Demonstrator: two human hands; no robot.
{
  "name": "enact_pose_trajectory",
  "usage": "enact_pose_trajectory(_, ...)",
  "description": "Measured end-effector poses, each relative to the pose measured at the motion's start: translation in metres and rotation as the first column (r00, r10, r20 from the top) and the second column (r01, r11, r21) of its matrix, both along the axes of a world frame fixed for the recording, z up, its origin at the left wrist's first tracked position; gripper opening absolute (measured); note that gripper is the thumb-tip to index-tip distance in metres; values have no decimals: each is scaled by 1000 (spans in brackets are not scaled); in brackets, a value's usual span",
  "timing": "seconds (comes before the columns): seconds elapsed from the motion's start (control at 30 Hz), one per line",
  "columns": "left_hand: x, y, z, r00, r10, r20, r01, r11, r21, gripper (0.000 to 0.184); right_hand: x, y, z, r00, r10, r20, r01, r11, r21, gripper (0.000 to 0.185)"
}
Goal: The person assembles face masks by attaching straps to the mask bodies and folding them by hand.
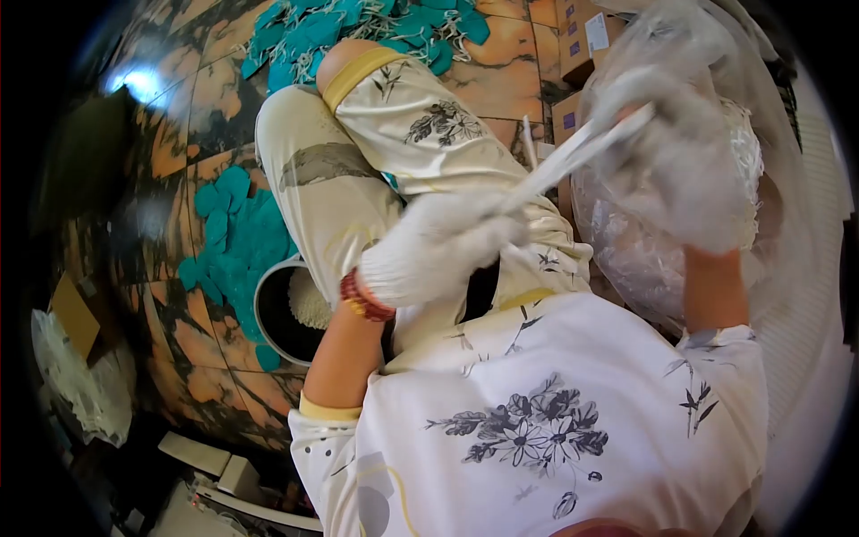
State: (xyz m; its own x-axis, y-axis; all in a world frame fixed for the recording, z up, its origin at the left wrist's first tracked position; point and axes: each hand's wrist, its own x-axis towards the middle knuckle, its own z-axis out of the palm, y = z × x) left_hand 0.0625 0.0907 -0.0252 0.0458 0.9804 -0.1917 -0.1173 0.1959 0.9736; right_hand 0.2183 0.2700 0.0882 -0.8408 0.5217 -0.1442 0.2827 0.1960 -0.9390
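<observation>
White knitted gloves cover both hands. Over the lap, my left hand (443, 246) is closed round one end of a bundle of white strings (564, 166). The bundle runs up and right, pulled straight, to my right hand (676, 161), which is blurred by motion beside a clear plastic bag (617, 259). Its fingers look curled at the upper end of the strings, though the exact grip is smeared. More white strings (744, 157) show inside the bag, behind the right hand.
Teal flat pieces (237, 233) lie on the marble floor at left, and more teal pieces with white strings (309, 36) lie at the top. A round dark container (277, 313) stands by the left knee. Cardboard boxes (575, 40) are at upper right.
</observation>
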Motion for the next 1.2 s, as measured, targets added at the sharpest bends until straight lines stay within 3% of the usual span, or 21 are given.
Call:
enact_pose_trajectory(0.13, -34, -19, 2, 964, 257, -62, -264, 938, -222, 21, 44, 68, -19, 945, -286, -160, 278, 958, -71, 24)
enact_pose_trajectory(0.23, -42, -13, 5, 925, 377, 45, -364, 914, -178, 30, 43, 58, -27, 911, -394, -122, 369, 910, -189, 18)
enact_pose_trajectory(0.3, -30, 9, -1, 861, 418, -288, -377, 907, 188, 49, 35, 48, -25, 972, -231, -44, 217, 952, -216, 18)
enact_pose_trajectory(0.37, -13, 35, 0, 831, 426, -358, -294, 882, 367, 68, 22, 33, -20, 997, -71, 1, 70, 973, -220, 16)
enact_pose_trajectory(0.4, -4, 46, 7, 879, 381, -286, -263, 889, 376, 76, 16, 28, -21, 999, -23, -35, 13, 966, -259, 15)
enact_pose_trajectory(0.47, 10, 66, 13, 941, 216, -261, -120, 933, 340, 70, 6, 22, -20, 990, 75, -117, -109, 941, -321, 14)
enact_pose_trajectory(0.5, 16, 74, 12, 949, 95, -301, -6, 959, 283, 57, 3, 21, -16, 990, 101, -100, -123, 961, -247, 15)
enact_pose_trajectory(0.57, 21, 78, 9, 975, -27, -223, 67, 983, 174, 39, 5, 26, 0, 997, 50, -50, -57, 987, -152, 13)
enact_pose_trajectory(0.63, 27, 69, 2, 1000, -18, 6, 18, 998, 52, 29, 16, 39, 5, 1000, 13, -27, -16, 993, -117, 13)
enact_pose_trajectory(0.67, 24, 61, -10, 994, 81, 71, -88, 991, 101, 23, 27, 55, 2, 999, 5, -35, -10, 991, -130, 14)
enact_pose_trajectory(0.73, 2, 49, -11, 958, 208, 195, -216, 976, 17, 23, 45, 69, -7, 1000, -24, -5, 22, 984, -179, 21)
enact_pose_trajectory(0.8, -17, 42, -6, 945, 299, 132, -296, 954, -42, 23, 53, 74, -21, 997, -56, 55, 68, 969, -238, 31)
enact_pose_trajectory(0.83, -23, 40, 1, 935, 343, 94, -337, 939, -70, 23, 54, 77, -25, 986, -129, 102, 135, 989, -62, 35)
enact_pose_trajectory(0.9, -29, 40, 25, 962, 259, -85, -261, 965, -9, 23, 51, 83, -30, 944, -293, 150, 239, 924, 299, 43)
enact_pose_trajectory(0.93, -30, 41, 32, 961, 215, -173, -216, 976, 16, 22, 44, 75, -25, 981, -190, 36, 175, 952, 252, 49)
enact_pose_trajectory(0.97, -28, 45, 32, 956, 188, -226, -150, 973, 176, 21, 32, 61, -19, 992, -92, -81, 108, 971, 213, 54)
enact_pose_trajectory(1.07, -24, 56, 62, 930, 52, -364, 38, 971, 235, 22, -12, 17, -38, 925, 141, -354, -43, 962, 271, 46)
enact_pose_trajectory(1.13, -25, 57, 82, 986, 56, -157, -13, 964, 264, 23, -16, 7, -41, 946, 208, -248, -178, 974, 139, 36)
enact_pose_trajectory(1.17, -26, 59, 87, 997, 55, -48, -40, 959, 279, 24, -12, 8, -32, 972, 226, -66, -230, 971, -59, 32)
enact_pose_trajectory(1.2, -28, 60, 87, 989, 124, -86, -92, 948, 304, 23, -8, 10, -22, 956, 270, 115, -233, 936, -262, 29)
